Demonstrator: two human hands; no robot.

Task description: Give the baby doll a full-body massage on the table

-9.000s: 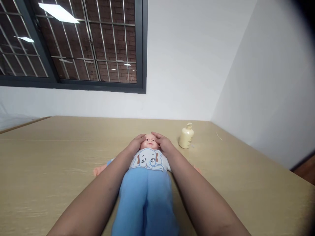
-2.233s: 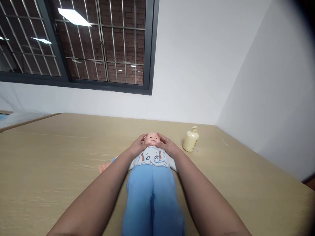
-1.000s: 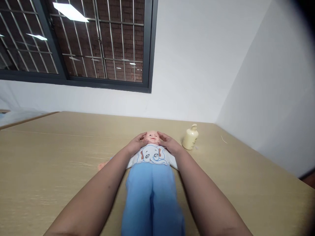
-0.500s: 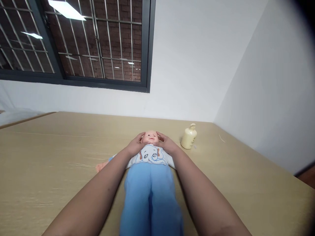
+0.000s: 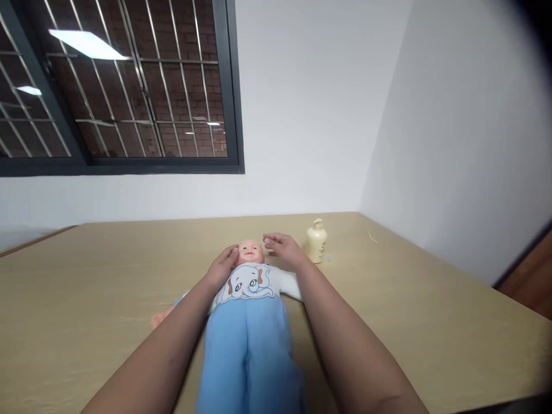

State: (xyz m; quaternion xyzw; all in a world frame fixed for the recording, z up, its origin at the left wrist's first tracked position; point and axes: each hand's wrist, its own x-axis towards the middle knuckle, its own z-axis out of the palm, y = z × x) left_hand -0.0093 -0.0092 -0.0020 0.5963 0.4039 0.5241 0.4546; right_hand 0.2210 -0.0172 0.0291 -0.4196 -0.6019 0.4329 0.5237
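A baby doll (image 5: 250, 250) lies face up on the wooden table, its head toward the wall. It wears blue trousers (image 5: 245, 345) and a white top with an elephant bib (image 5: 248, 282). My left hand (image 5: 223, 267) rests against the left side of the doll's head, fingers stretched and not wrapped round it. Just off the right side of the head, my right hand (image 5: 283, 248) is raised with its fingers apart and nothing in them. My forearms hide parts of the doll's arms.
Behind my right hand stands a cream pump bottle (image 5: 317, 242). A thin pale strand (image 5: 373, 237) lies farther right on the table (image 5: 409, 322). White walls meet behind the table, and a barred window (image 5: 142, 86) is at the upper left.
My right hand has come away from the doll's head toward the right, while my left hand stays at the head. The camera view has shifted, moving the scene left and slightly down.
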